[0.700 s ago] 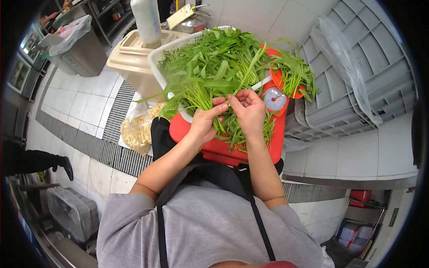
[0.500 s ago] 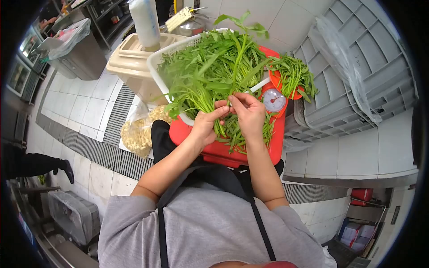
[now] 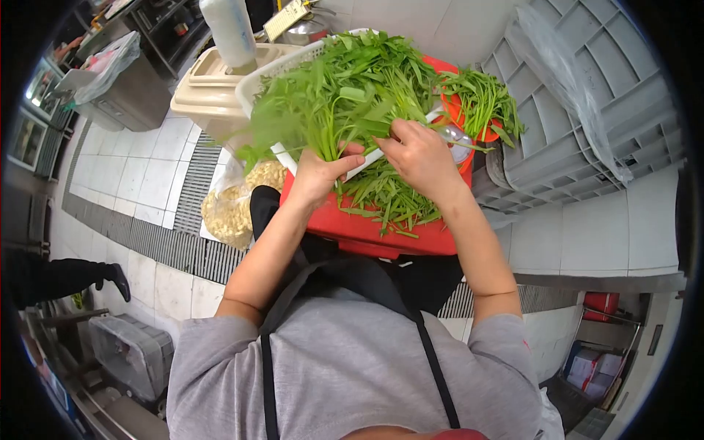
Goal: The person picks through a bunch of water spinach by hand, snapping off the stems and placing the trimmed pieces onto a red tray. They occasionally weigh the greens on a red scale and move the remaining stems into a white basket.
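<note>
My left hand (image 3: 323, 174) is closed round the stems of a bunch of leafy greens (image 3: 312, 121) that look like water spinach. The bunch's leafy end is blurred and fans out to the upper left, over the white basket (image 3: 249, 89). To the right, my right hand (image 3: 422, 158) is pinched on a water spinach stalk, with a leaf showing at its fingertips and a thin end past its far side. More greens (image 3: 381, 55) fill the basket. Loose leaves and short stems (image 3: 389, 194) lie on the red surface (image 3: 330, 224) below my hands.
An orange scale (image 3: 463, 155) with a round dial stands at the right, more greens (image 3: 484, 103) on its pan. Grey plastic crates (image 3: 587, 95) line the right side. A beige lidded bin (image 3: 213, 81) and a bag of pale pieces (image 3: 231, 216) are left. Another person's leg (image 3: 81, 279) shows far left.
My hands have moved apart, the right one up and to the right with a stalk. The bunch in my left hand has swung left, and the tall upright stalk no longer shows.
</note>
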{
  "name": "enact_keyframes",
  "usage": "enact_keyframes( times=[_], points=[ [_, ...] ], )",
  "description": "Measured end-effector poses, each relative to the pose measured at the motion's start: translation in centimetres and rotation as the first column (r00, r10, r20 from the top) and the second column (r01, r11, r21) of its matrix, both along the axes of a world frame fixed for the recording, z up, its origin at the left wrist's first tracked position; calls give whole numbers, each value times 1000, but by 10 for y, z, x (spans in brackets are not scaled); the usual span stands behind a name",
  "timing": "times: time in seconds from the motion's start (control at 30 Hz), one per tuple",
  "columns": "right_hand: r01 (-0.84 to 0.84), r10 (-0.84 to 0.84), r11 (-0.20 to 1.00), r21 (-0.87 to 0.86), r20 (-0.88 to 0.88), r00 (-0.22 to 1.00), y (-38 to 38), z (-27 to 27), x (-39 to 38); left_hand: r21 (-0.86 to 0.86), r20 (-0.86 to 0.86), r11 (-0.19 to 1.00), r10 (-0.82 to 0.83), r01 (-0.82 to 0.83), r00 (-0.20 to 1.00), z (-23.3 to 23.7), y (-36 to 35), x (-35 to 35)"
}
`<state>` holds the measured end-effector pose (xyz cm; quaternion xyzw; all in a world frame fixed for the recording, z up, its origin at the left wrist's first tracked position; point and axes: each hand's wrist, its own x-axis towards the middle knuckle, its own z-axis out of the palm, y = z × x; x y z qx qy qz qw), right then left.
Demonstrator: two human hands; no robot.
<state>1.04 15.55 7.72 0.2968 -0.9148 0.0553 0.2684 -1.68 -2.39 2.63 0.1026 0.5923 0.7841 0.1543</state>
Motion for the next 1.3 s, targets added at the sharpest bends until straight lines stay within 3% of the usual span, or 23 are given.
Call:
enact_keyframes(
  times=[0.13,0.2,0.3,0.33,0.4,0.47,0.53,0.6,0.67,0.73,0.8,0.87,0.93,0.97,1.0,1.03,1.07,1.13,1.27,1.3],
  points=[
    [10,18,991,-135,207,978,7,-6,17,36,21,998,-60,59,998,10,1,3],
    [35,124,885,-465,307,944,15,-1,29,66,51,993,-103,99,993,7,11,5],
    [145,91,779,-610,339,936,29,-9,49,154,128,962,-244,223,961,16,28,11],
    [178,93,701,-690,337,937,35,-10,57,154,130,961,-252,232,959,14,30,8],
    [297,-69,490,-820,303,950,66,-7,80,110,203,979,-194,174,960,4,32,-6],
    [261,24,53,-964,262,965,105,-16,103,37,170,974,-228,225,959,-5,37,-10],
    [316,-36,37,-948,314,949,119,-22,116,-64,152,951,-291,303,944,-3,51,3],
    [362,-94,20,-932,359,929,120,-25,123,-48,198,958,-267,281,943,-5,64,6],
    [478,-359,79,-875,422,832,108,-26,123,66,284,980,-200,189,938,-8,75,3],
    [437,-431,148,-887,340,836,95,-23,121,54,299,983,-182,174,937,-6,80,4],
    [162,-557,304,-939,-37,830,74,-17,112,251,412,952,-270,176,870,-16,82,-1],
    [219,-602,575,-788,-227,765,50,-9,106,331,422,933,-281,142,862,-24,85,2],
    [121,-503,713,-690,-385,774,28,-17,89,414,428,903,-300,110,853,-27,90,7],
    [147,-447,764,-628,-352,822,16,-20,83,531,444,845,-349,72,825,-28,92,11],
    [59,-328,747,-662,-291,899,5,-30,75,636,450,771,-399,27,799,-28,93,14],
    [32,-201,742,-669,-177,963,1,-46,69,595,455,804,-348,11,820,-22,93,20],
    [21,-191,745,-667,-184,964,0,-60,66,598,449,802,-342,7,826,-22,90,20],
    [-69,1,784,-617,-111,994,-5,-73,61,443,336,890,-277,109,900,-23,84,15],
    [31,-95,660,-751,-42,995,-7,-83,65,469,382,883,-222,19,897,-38,78,-2],
    [64,-86,85,-994,57,995,-12,-83,61,437,400,899,-159,-36,903,-24,81,2]
  ],
)
